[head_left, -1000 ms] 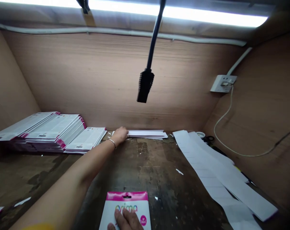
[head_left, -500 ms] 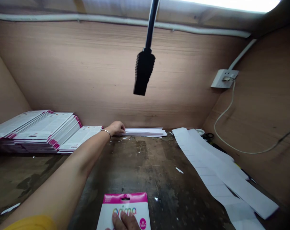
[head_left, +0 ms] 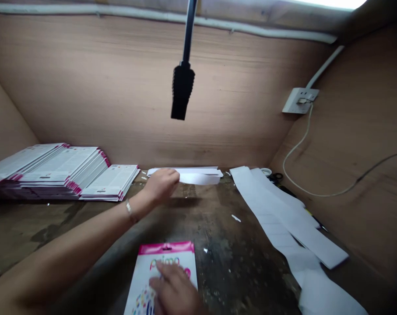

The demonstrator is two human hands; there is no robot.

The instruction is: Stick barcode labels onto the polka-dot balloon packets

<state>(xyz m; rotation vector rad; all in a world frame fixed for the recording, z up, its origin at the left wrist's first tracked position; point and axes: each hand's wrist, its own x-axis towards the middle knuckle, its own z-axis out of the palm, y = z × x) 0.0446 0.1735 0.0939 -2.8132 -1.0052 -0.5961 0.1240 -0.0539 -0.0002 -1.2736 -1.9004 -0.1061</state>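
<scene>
Head view: your left hand point(head_left: 160, 186) curled at light, floppy white paper strip point(head_left: 198, 177), grip unclear; take strip by end. Right hand point(head_left: 175, 288) spread on pink-topped card point(head_left: 142, 280).

On my feed, my left hand point(head_left: 161, 186) sits at the near end of a curved white paper strip point(head_left: 198, 178), which bows up off a low, flat pile of white paper strips point(head_left: 185, 171) just beyond that hand and to its right; from here I can't tell whether the fingers actually pinch it. Well back toward me, my right hand point(head_left: 175, 288) lies spread on a white printed card point(head_left: 142, 280), covering its lower middle. The card lies flat, tilted slightly, with a magenta band point(head_left: 167, 248) along its far edge, multicoloured "prima" lettering beneath, and coloured dots just left of the fingers.
</scene>
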